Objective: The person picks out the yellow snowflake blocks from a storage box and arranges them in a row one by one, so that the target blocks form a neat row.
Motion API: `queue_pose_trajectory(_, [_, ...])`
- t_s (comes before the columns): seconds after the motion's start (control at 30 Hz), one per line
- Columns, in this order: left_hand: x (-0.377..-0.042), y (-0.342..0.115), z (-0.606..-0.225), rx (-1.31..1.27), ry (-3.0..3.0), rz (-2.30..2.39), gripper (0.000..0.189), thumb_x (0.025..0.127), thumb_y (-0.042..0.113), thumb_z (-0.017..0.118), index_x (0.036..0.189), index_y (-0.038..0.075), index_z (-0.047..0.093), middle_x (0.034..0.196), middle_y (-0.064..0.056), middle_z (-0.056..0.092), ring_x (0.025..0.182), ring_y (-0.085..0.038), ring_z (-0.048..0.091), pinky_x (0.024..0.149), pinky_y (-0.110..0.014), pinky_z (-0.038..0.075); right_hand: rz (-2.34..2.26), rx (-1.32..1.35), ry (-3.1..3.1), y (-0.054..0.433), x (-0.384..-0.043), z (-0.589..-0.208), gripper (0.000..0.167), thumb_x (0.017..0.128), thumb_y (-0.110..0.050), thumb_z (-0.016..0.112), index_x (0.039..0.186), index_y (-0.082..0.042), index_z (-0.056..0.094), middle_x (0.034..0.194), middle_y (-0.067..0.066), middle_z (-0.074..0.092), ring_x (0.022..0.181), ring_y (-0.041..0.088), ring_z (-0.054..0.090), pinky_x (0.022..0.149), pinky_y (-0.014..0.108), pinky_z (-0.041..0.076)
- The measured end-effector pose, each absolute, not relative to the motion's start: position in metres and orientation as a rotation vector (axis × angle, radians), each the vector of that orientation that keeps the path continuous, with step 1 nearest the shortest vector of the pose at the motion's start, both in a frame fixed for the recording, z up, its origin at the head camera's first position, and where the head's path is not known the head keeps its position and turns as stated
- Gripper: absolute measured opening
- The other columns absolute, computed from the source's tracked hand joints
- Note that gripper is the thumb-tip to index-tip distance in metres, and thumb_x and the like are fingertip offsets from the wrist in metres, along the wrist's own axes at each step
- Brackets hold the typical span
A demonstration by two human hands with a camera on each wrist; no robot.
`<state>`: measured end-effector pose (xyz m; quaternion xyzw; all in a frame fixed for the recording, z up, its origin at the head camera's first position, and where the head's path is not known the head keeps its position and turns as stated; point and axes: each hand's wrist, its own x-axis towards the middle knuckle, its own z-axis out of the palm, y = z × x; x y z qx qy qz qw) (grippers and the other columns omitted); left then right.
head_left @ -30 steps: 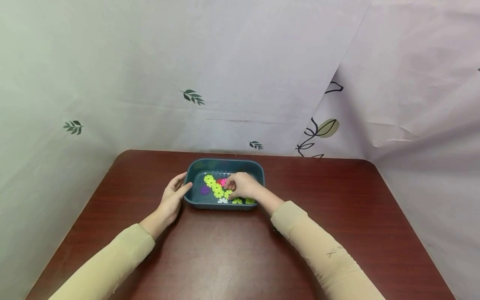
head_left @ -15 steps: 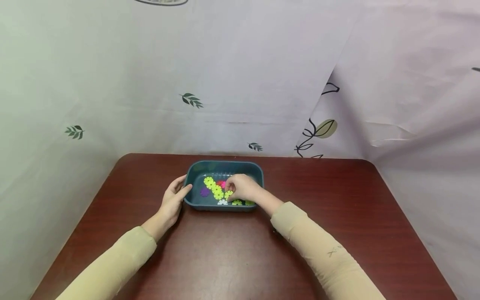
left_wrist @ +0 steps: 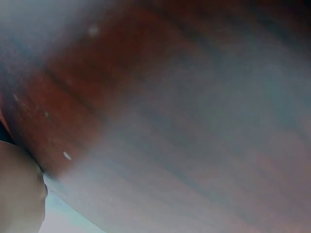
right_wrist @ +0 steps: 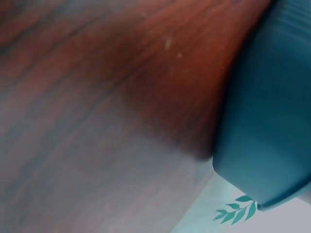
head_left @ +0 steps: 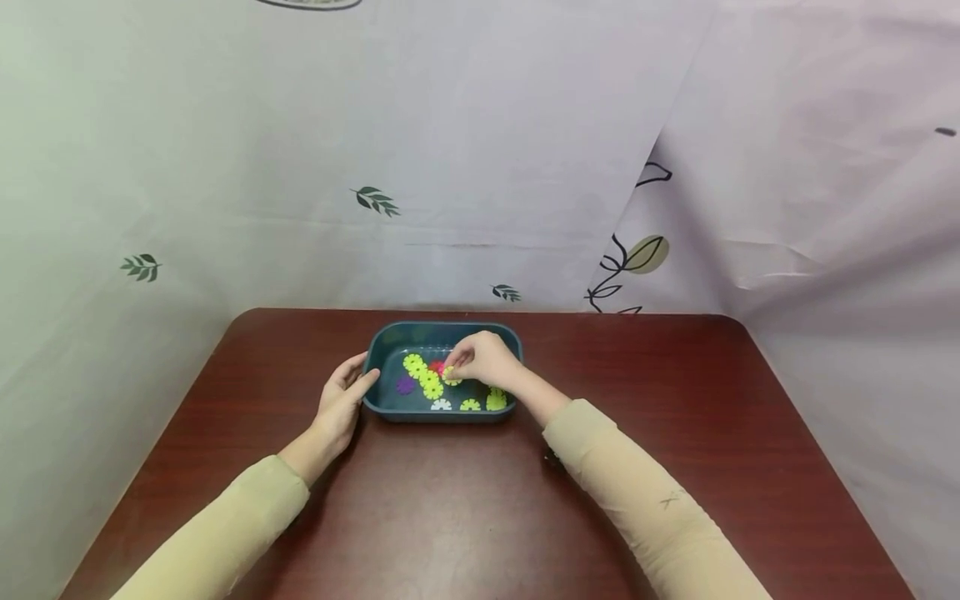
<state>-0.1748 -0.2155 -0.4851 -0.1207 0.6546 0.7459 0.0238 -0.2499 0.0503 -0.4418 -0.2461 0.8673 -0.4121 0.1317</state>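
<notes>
- Head view: a person's left hand steadies a dark teal plastic tub at its left end, the thumb over the rim and the fingers along the outer wall; the grip is closed around that edge.
- Head view: the right hand reaches over the tub's right side, its grip pinching a yellow-green notched disc between thumb and fingertips, inside the tub and right of its other pieces. Whether the disc touches anything beneath cannot be told.
- Head view: on the tub's floor, a slanting row of yellow-green discs runs beside a purple disc, with a red piece partly hidden near the pinched disc. Along the front wall lie a white disc, a lone yellow-green disc and, in the right corner, a yellow-green piece.
- Head view: the tub rests near the far edge of a reddish-brown desk, before a pale backdrop printed with leaf sprigs.
- Left wrist view: blurred desk surface fills the frame, a rounded part of the hand at lower left; the grip cannot be told here.
- Right wrist view: the tub's outer wall stands at right on the grained desk, a leaf sprig below; the grip cannot be told from this angle.
</notes>
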Motion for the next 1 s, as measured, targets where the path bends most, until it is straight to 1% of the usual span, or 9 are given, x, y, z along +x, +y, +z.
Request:
queue_pose_trajectory(0.2, [-0.175, -0.216, -0.485, -0.378, 2.009, 2.332, 0.051, 0.108, 0.011, 0.06, 0.155, 0.004, 0.042, 0.117, 0.02, 0.064, 0.112, 0.005, 0.059, 0.095, -0.012, 0.049, -1.323, -0.623, 2.514, 0.061, -0.255, -0.432, 0.01, 0.09, -0.017, 0.088, 0.097, -0.01, 0.085, 0.092, 0.006, 0.082, 0.079, 0.01, 0.071, 0.069, 0.025, 0.057])
queue_pose_trajectory(0.3, [-0.176, -0.216, -0.485, -0.373, 2.006, 2.344, 0.051, 0.108, 0.01, 0.061, 0.155, 0.004, 0.043, 0.116, 0.022, 0.064, 0.111, 0.005, 0.059, 0.096, -0.012, 0.05, -1.39, -0.575, 2.514, 0.067, -0.259, -0.428, 0.011, 0.09, -0.018, 0.087, 0.097, -0.01, 0.085, 0.093, 0.006, 0.082, 0.078, 0.011, 0.071, 0.071, 0.028, 0.059])
queue_pose_trajectory(0.43, [-0.177, -0.216, -0.486, -0.359, 2.006, 2.36, 0.049, 0.108, 0.009, 0.061, 0.153, 0.003, 0.043, 0.113, 0.023, 0.065, 0.112, 0.005, 0.059, 0.096, -0.011, 0.049, -1.429, -0.52, 2.525, 0.076, -0.264, -0.421, 0.012, 0.091, -0.018, 0.086, 0.099, -0.009, 0.085, 0.099, 0.008, 0.082, 0.08, 0.012, 0.073, 0.077, 0.034, 0.063])
queue_pose_trajectory(0.53, [-0.179, -0.216, -0.486, -0.35, 2.006, 2.366, 0.048, 0.108, 0.009, 0.06, 0.153, 0.003, 0.044, 0.113, 0.023, 0.065, 0.112, 0.004, 0.058, 0.096, -0.011, 0.049, -1.472, -0.467, 2.51, 0.084, -0.267, -0.415, 0.013, 0.092, -0.017, 0.085, 0.101, -0.007, 0.085, 0.104, 0.01, 0.081, 0.084, 0.016, 0.075, 0.085, 0.042, 0.065])
queue_pose_trajectory(0.67, [-0.178, -0.217, -0.487, -0.354, 2.005, 2.369, 0.049, 0.108, 0.009, 0.061, 0.153, 0.003, 0.044, 0.114, 0.023, 0.065, 0.112, 0.005, 0.059, 0.095, -0.01, 0.05, -1.533, -0.415, 2.471, 0.094, -0.272, -0.409, 0.015, 0.093, -0.015, 0.084, 0.104, -0.005, 0.084, 0.109, 0.014, 0.08, 0.086, 0.018, 0.077, 0.092, 0.047, 0.064])
queue_pose_trajectory(0.8, [-0.178, -0.218, -0.487, -0.363, 2.011, 2.37, 0.047, 0.108, 0.009, 0.061, 0.151, 0.003, 0.045, 0.114, 0.023, 0.066, 0.11, 0.005, 0.06, 0.095, -0.011, 0.05, -1.564, -0.387, 2.455, 0.105, -0.276, -0.404, 0.017, 0.093, -0.013, 0.084, 0.107, -0.003, 0.083, 0.116, 0.016, 0.078, 0.089, 0.018, 0.077, 0.093, 0.046, 0.064])
queue_pose_trajectory(0.9, [-0.179, -0.218, -0.487, -0.36, 2.015, 2.367, 0.046, 0.108, 0.01, 0.061, 0.151, 0.004, 0.045, 0.113, 0.024, 0.065, 0.111, 0.006, 0.06, 0.096, -0.011, 0.05, -1.589, -0.358, 2.445, 0.116, -0.279, -0.402, 0.018, 0.094, -0.012, 0.083, 0.109, -0.002, 0.082, 0.12, 0.017, 0.076, 0.091, 0.019, 0.078, 0.096, 0.051, 0.062])
queue_pose_trajectory(1.0, [-0.178, -0.219, -0.487, -0.359, 2.015, 2.359, 0.047, 0.108, 0.01, 0.06, 0.152, 0.005, 0.044, 0.114, 0.024, 0.064, 0.113, 0.006, 0.059, 0.097, -0.01, 0.049, -1.615, -0.316, 2.431, 0.128, -0.282, -0.4, 0.02, 0.095, -0.012, 0.082, 0.111, 0.0, 0.081, 0.12, 0.019, 0.076, 0.092, 0.021, 0.078, 0.1, 0.056, 0.059])
